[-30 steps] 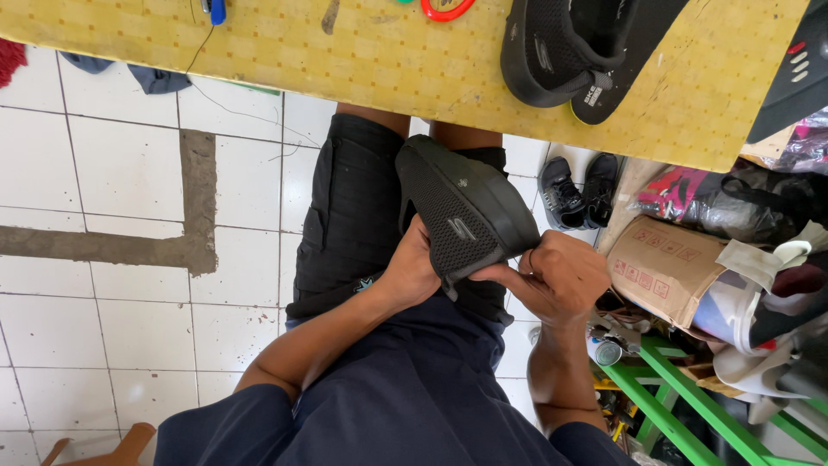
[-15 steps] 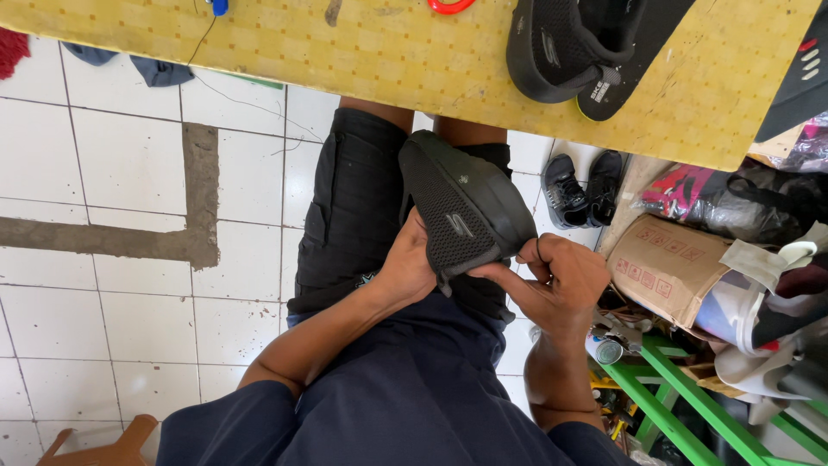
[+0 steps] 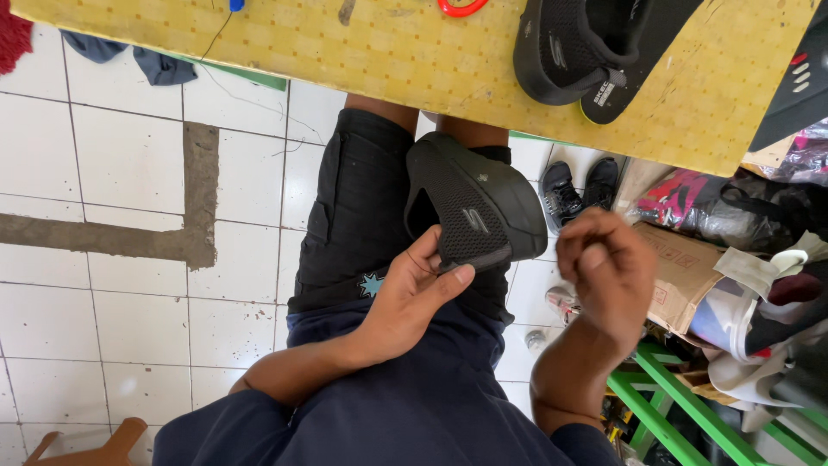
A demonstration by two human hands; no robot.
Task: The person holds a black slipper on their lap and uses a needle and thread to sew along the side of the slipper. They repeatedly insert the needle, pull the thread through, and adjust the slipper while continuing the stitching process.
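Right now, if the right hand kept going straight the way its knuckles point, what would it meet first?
Probably the black shoe held in the left hand; the right hand is fisted just beside its heel end, though depth is unclear.

Left hand (image 3: pixel 412 292) lies palm up with fingers (image 3: pixel 455 276) curled; right hand (image 3: pixel 606 269) hangs loosely clenched beside it.

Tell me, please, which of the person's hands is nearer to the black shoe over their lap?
Left. The left hand grips the black shoe at its near end, thumb on the sole. The right hand is curled shut just off the shoe's right side, apart from it.
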